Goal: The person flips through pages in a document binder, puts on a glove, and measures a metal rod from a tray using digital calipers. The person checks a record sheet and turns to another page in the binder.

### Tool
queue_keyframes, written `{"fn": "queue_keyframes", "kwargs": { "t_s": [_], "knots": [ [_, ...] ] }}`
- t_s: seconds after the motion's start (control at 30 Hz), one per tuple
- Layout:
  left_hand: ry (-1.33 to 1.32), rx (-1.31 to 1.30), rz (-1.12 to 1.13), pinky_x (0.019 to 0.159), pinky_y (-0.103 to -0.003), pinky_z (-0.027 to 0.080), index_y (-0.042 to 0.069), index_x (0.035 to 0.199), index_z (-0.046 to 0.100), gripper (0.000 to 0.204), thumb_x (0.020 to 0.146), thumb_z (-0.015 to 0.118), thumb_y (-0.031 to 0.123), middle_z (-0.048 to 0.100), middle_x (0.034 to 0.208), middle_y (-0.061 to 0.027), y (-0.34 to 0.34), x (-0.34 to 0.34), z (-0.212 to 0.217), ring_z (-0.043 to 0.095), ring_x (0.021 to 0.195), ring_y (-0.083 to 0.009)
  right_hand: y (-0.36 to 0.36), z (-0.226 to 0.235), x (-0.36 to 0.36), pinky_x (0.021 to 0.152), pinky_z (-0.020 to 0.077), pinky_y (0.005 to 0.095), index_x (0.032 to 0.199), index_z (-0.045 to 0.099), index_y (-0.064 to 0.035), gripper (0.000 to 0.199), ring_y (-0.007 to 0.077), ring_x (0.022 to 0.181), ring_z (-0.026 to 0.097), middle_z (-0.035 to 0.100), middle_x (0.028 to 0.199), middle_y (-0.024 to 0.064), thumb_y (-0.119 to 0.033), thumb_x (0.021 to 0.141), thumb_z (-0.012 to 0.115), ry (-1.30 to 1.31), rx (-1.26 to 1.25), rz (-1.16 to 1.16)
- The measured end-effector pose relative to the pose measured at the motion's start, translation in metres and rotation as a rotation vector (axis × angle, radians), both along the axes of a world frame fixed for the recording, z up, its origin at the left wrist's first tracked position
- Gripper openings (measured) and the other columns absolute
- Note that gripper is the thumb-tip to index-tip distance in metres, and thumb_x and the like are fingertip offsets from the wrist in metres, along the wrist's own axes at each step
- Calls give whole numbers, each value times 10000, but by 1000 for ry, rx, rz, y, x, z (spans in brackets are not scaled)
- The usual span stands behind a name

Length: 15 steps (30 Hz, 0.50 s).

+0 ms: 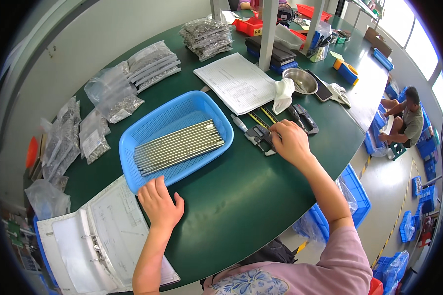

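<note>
A blue perforated plastic basket [184,178] stands in front of me, with several slender metal rods [179,147] lying side by side in it. My left hand [160,202] is open at the basket's near rim, fingers spread and fingertips at or just by the edge. Over at the right, my right hand [293,141] is closed, with bent fingers on the frame end of a digital micrometer [255,132] lying on the table. Two yellow-and-black measuring strips [269,115] lie just beyond it. Another dark gauge [306,119] lies past those fingers.
An open ring binder [120,231] lies at the left. Bags of small metal parts [152,64] line the far edge. Beyond the basket lie a paper stack [237,81], a metal bowl [300,81] and a phone [321,88]. Blue crates [357,196] stand below the table's right edge; a person [406,118] sits beyond.
</note>
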<state>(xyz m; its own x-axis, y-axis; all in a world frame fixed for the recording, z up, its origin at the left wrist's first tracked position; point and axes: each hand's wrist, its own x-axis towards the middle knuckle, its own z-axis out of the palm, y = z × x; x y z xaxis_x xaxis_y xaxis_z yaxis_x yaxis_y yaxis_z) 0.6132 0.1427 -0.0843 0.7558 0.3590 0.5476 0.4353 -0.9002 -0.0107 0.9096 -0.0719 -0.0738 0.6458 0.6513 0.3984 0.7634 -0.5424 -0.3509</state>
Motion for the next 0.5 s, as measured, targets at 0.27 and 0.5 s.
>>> {"fn": "queue_keyframes", "kwargs": {
  "t_s": [0.27,0.5],
  "knots": [
    [-81,32,-10,900,-500,363,-42,1164,479,588,628,649,128,495,1074,-187,0,2,-6,472,946,-350,26,10,38,730,527,419,829,732,-117,170,307,835,661,691,844,126,-268,765,688,187,-381,-91],
    [-99,-37,0,913,-490,360,-30,1163,470,586,628,656,120,491,1050,-172,-3,2,-4,480,959,-345,43,21,56,733,517,419,791,734,-112,235,289,820,661,694,833,116,-343,746,727,191,-529,-61]
  ]
}}
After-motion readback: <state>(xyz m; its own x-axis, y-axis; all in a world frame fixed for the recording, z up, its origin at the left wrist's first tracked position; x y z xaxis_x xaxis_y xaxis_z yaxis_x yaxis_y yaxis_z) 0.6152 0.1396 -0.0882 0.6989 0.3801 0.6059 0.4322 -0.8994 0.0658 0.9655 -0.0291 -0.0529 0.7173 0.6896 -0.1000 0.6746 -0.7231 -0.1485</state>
